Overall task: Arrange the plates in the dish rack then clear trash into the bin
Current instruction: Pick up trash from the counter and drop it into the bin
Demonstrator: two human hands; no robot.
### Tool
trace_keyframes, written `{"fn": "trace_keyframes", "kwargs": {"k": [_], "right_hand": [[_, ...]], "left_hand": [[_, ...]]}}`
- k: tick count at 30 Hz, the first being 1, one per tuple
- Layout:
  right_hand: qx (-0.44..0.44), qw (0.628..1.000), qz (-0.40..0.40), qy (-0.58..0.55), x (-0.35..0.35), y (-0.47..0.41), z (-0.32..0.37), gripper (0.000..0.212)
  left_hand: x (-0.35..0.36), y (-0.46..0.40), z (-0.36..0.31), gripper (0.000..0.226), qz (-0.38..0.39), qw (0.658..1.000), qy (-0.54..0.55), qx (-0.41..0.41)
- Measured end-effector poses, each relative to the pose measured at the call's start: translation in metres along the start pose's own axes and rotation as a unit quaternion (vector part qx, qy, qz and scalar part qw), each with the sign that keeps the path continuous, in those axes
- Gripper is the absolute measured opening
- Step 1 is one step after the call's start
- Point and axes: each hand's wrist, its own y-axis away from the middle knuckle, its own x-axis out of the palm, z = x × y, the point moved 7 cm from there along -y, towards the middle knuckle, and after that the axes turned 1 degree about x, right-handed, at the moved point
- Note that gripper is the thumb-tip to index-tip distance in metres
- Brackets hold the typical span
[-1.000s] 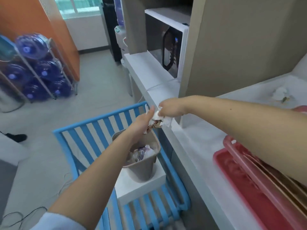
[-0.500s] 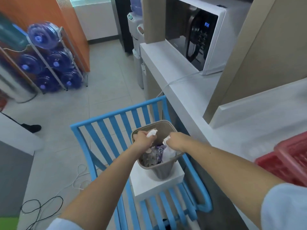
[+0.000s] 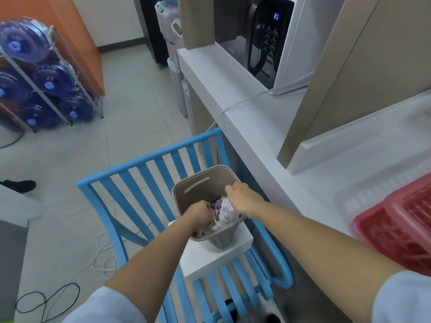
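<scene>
Pale floor tiles (image 3: 70, 159) lay under a blue slatted chair (image 3: 149, 173) drawn up against the white worktop (image 3: 251, 127). On the chair's seat stood a small white block (image 3: 210, 255), and the beige bin (image 3: 205, 187) stood on that.

Both hands were down in the bin's mouth. The left hand (image 3: 200, 212) had its fingers (image 3: 206, 206) curled, apparently round crumpled trash (image 3: 225, 212), though from where I stood I could not tell how much they held. The right hand (image 3: 242, 198) hung over the far rim, knuckles up; whether its fingers pinched anything or merely pressed the paper down, I could not tell.

The bin looked nearly full, white paper heaped near the rim. Pushing harder on one side might have tipped it, since the block gave it a narrow footing and gaps showed between the chair's slats. Scraps clinging to the fingers could also have come out again as the hands lifted and dropped to the floor. A red dish rack (image 3: 396, 229) sat on the worktop, well apart.
</scene>
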Motion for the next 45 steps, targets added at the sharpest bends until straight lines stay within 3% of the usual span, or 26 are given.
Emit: {"fn": "trace_keyframes", "kwargs": {"k": [4, 10, 15, 21, 24, 30, 36, 45], "right_hand": [[-0.033, 0.999, -0.012, -0.033, 0.004, -0.003, -0.004, 0.017], [-0.036, 0.996, 0.06, -0.061, 0.014, 0.0, -0.01, 0.053], [-0.047, 0.996, 0.08, -0.005, -0.009, 0.009, 0.0, 0.044], [-0.077, 0.988, 0.1, 0.083, -0.067, 0.032, 0.021, 0.03], [-0.075, 0.984, 0.102, 0.128, -0.111, 0.047, 0.025, 0.032], [-0.087, 0.973, 0.06, 0.207, -0.201, 0.095, 0.019, 0.038], [-0.084, 0.98, 0.031, 0.18, -0.27, 0.166, -0.026, 0.035], [-0.022, 0.99, -0.088, 0.112, -0.348, 0.194, -0.137, 0.031]], "left_hand": [[0.007, -0.004, 0.003, 0.019, 0.032, 0.994, -0.105, 0.001], [0.019, 0.0, -0.007, 0.03, 0.097, 0.988, -0.109, 0.051], [-0.012, 0.005, -0.014, 0.038, 0.002, 0.992, -0.113, 0.057], [-0.058, 0.019, -0.039, 0.031, -0.029, 0.981, -0.188, 0.044], [-0.083, 0.037, -0.079, 0.036, -0.065, 0.983, -0.149, 0.084], [-0.084, 0.073, -0.157, 0.036, 0.056, 0.981, -0.068, 0.174], [-0.062, 0.123, -0.247, 0.042, 0.158, 0.964, -0.069, 0.204], [-0.032, 0.149, -0.388, 0.042, 0.094, 0.944, -0.003, 0.315]]}}
